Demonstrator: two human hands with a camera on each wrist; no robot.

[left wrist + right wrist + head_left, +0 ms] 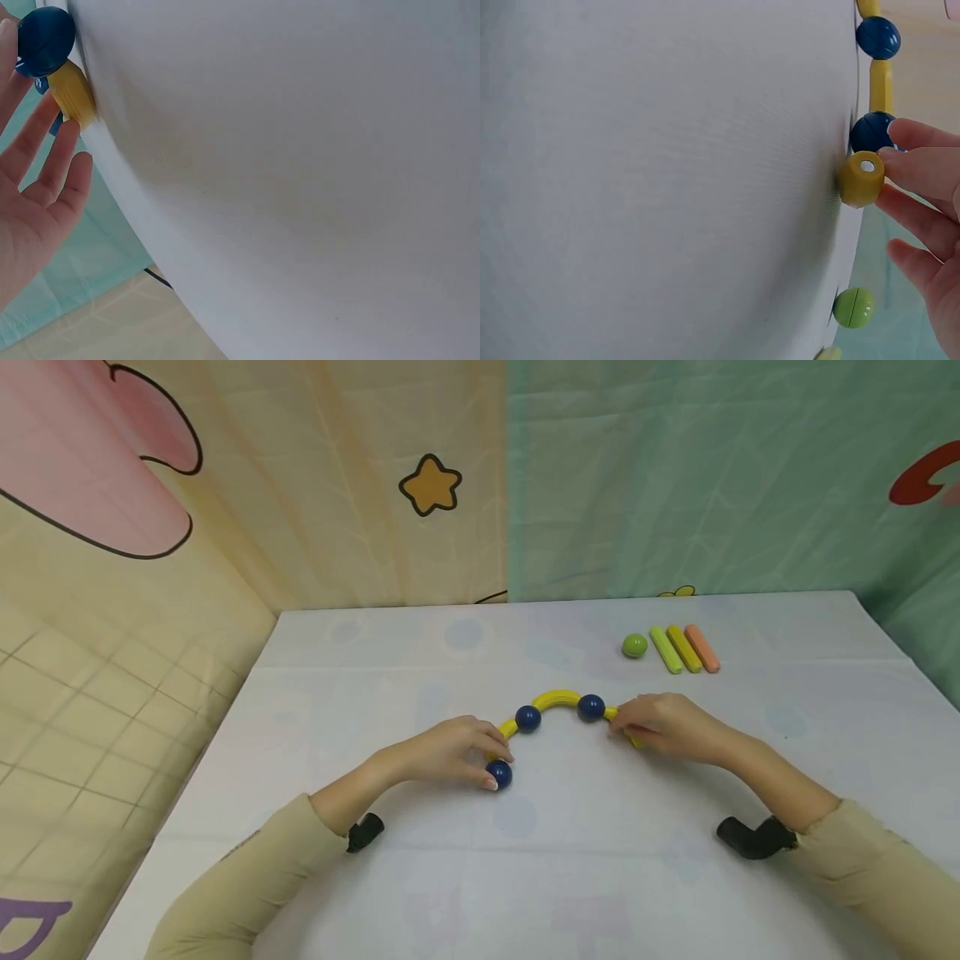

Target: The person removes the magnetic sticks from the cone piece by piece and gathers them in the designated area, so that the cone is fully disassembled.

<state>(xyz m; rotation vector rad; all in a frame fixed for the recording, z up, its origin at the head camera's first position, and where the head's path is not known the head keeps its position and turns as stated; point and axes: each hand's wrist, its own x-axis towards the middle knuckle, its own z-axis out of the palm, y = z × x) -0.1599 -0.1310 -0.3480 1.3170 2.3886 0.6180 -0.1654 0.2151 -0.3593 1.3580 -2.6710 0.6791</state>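
Note:
Yellow curved rods and blue balls form an arch on the table, with one rod (557, 698) at its top between two balls (528, 718). My left hand (450, 752) grips the blue ball (499, 774) at the left end, thumb on its near side; its fingers partly cover the adjoining yellow rod (73, 94). At the other end, my right hand (667, 727) pinches a yellow curved rod (861, 180) joined to the right blue ball (591, 707). A silvery disc shows in that rod's free end in the right wrist view.
Behind the right hand lie a green ball (634, 646) and three straight rods: light green (666, 650), yellow (684, 648) and orange (702, 648). Black camera mounts (753, 839) sit under both wrists. Printed curtains (337, 510) hang along the table's back edge.

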